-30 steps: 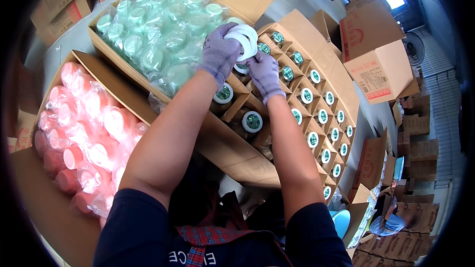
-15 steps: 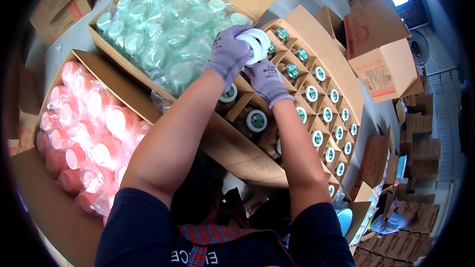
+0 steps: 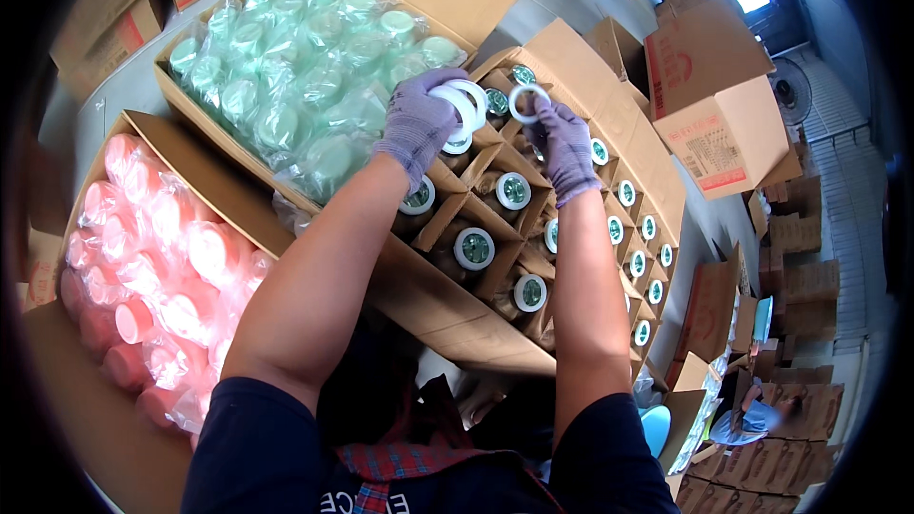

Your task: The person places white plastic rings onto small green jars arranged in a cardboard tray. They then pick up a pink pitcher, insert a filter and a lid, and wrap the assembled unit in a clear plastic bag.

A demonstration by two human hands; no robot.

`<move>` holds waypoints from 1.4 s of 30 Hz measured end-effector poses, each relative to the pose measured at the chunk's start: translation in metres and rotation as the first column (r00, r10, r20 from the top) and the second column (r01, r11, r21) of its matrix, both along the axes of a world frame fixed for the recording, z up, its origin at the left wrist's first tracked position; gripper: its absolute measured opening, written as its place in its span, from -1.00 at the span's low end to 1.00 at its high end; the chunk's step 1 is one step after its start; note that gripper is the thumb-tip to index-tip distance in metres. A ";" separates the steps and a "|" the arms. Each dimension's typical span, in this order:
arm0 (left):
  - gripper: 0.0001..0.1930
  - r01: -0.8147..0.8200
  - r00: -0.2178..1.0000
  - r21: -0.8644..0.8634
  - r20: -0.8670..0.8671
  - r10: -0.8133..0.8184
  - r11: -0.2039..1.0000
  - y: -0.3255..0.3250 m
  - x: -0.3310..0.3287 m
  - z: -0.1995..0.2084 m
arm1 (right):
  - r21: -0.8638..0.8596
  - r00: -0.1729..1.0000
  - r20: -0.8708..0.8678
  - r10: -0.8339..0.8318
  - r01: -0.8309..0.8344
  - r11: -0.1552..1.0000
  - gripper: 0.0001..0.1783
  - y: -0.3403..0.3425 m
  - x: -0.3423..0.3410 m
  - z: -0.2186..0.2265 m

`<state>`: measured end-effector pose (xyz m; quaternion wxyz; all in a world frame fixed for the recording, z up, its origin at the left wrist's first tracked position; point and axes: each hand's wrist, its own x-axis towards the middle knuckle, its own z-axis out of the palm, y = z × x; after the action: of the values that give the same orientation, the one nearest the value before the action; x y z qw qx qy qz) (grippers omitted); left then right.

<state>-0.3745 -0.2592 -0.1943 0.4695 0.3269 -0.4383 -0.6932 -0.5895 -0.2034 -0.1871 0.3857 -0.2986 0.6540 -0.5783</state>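
Note:
Both my hands wear thin grey-purple gloves. My left hand (image 3: 419, 122) is closed on several stacked white rings (image 3: 473, 95), above the far left part of a divided carton (image 3: 447, 319). To its right, my right hand (image 3: 568, 148) pinches a single white ring (image 3: 530, 88) over the far cells. Bottles stand upright in the cardboard cells, with shiny green tops showing. Many, such as a near bottle (image 3: 474, 249), have a white ring around the top. A far bottle (image 3: 523, 74) shows no white ring. My right hand partly hides the cells under it.
On the left, an open carton holds green lidded containers (image 3: 278, 124) in clear plastic bags. Nearer, another holds pink ones (image 3: 211, 252). An open carton (image 3: 714, 124) and a fan (image 3: 790, 90) stand at the far right. Another person (image 3: 752, 419) is at the lower right.
My right hand has moved right, away from the left hand, with one white ring between its fingers. My left hand has shifted slightly left with the other rings. The view has shifted a little.

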 end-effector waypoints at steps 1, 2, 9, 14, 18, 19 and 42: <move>-0.58 -0.033 0.999 0.039 0.019 0.032 0.999 -0.005 0.001 -0.003 | 0.101 0.994 -0.100 0.037 -0.027 0.995 -0.76 -0.003 -0.005 -0.005; -0.59 -0.034 0.997 0.059 0.064 0.030 0.998 -0.007 0.001 -0.006 | 0.202 0.977 -0.195 0.082 -0.042 0.978 -0.75 -0.007 -0.007 -0.009; -0.59 0.253 0.749 -0.270 0.663 -0.012 0.929 -0.002 0.001 -0.021 | 0.326 0.382 -0.880 0.281 0.056 0.944 -0.72 -0.076 -0.008 -0.036; -0.59 0.338 0.647 -0.298 0.762 0.009 0.893 -0.002 -0.005 -0.021 | 0.396 0.176 -0.908 0.381 0.062 0.916 -0.68 -0.072 -0.029 -0.046; -0.60 0.114 0.860 -0.091 0.507 -0.053 0.989 -0.003 -0.006 -0.022 | 0.363 0.183 -0.909 0.374 -0.094 0.927 -0.69 -0.055 -0.020 -0.040; -0.61 0.081 0.915 0.053 0.392 -0.096 0.995 0.000 -0.004 -0.007 | 0.336 0.180 -0.917 0.356 -0.134 0.932 -0.70 -0.049 -0.015 -0.039; -0.61 -0.035 0.972 0.406 -0.197 0.125 0.913 -0.009 -0.002 -0.010 | 0.206 0.323 -0.896 0.306 -0.308 0.929 -0.55 -0.066 -0.016 -0.042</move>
<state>-0.3764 -0.2677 -0.2040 0.4662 0.3551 -0.2193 -0.7800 -0.6058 -0.2696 -0.2295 0.0625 -0.6847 0.6874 -0.2340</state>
